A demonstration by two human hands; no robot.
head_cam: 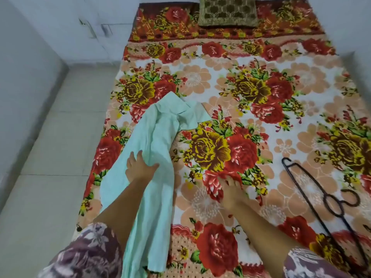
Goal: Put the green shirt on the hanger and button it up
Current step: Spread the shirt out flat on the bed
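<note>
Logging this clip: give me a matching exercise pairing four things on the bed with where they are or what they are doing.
Things:
1. shirt
2. hanger
3. cushion
4. right hand

Places or states:
A. at the far end of the bed
B. pressed on the bedspread, holding nothing
C. gripped by the left hand, bunched lengthwise
D. lying untouched at the right side

Pairs: 1-C, 2-D, 3-A, 4-B

A home bedroom: a bed (301,81) under a floral blanket, a cushion (227,12), tiled floor (50,147)
</note>
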